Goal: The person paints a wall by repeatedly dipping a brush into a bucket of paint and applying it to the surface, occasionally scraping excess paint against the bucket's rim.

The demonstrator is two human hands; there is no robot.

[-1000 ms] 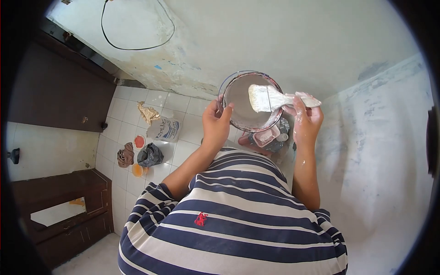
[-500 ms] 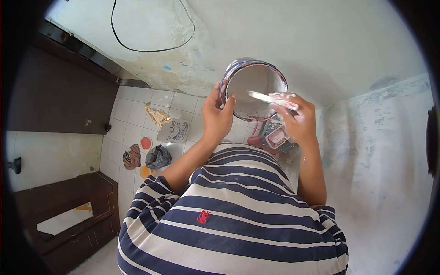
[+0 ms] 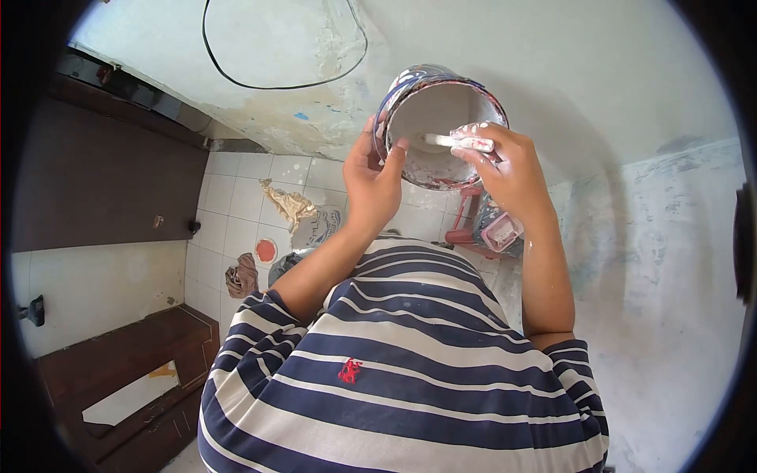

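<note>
A paint bucket (image 3: 426,75) with a smeared, stained rim is tilted so that its pale inside shows. My left hand (image 3: 374,173) grips its left side, with the thumb over the rim and the fingers behind it. In my right hand (image 3: 505,162) is a paint-covered brush (image 3: 473,143), pinched at the handle. The brush's pale end points left into the bucket's opening. White paint marks the fingers of my right hand.
A patchy wall (image 3: 599,71) rises ahead, with a black cable (image 3: 276,87) on it. On the tiled floor lie a torn bag (image 3: 315,227), a brown cloth (image 3: 242,276), a red-filled lid (image 3: 266,251) and a pink tray (image 3: 502,232). Dark furniture (image 3: 126,355) stands left.
The bucket has moved up and is tipped further toward me. The brush has gone deeper into its opening, and my right hand is higher and nearer the rim. The view has shifted slightly.
</note>
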